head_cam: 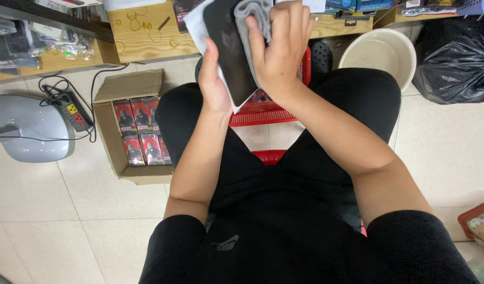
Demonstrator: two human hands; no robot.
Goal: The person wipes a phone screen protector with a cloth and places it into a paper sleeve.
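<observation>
The left hand (213, 79) gripped the dark flat panel (228, 47) upright above the lap while the right hand (281, 44), closed on a grey cloth (252, 16), pressed it against the panel's face; wiping appeared unfinished.

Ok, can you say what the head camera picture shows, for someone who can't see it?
A seated person's left hand holds a flat black slab while the right hand presses a grey cloth against it. On the tiled floor beside them sits a cardboard box of red packets.

Bright, even indoor light — soft shadows, mild sheen on floor tiles (452, 152), sharp focus throughout.
</observation>
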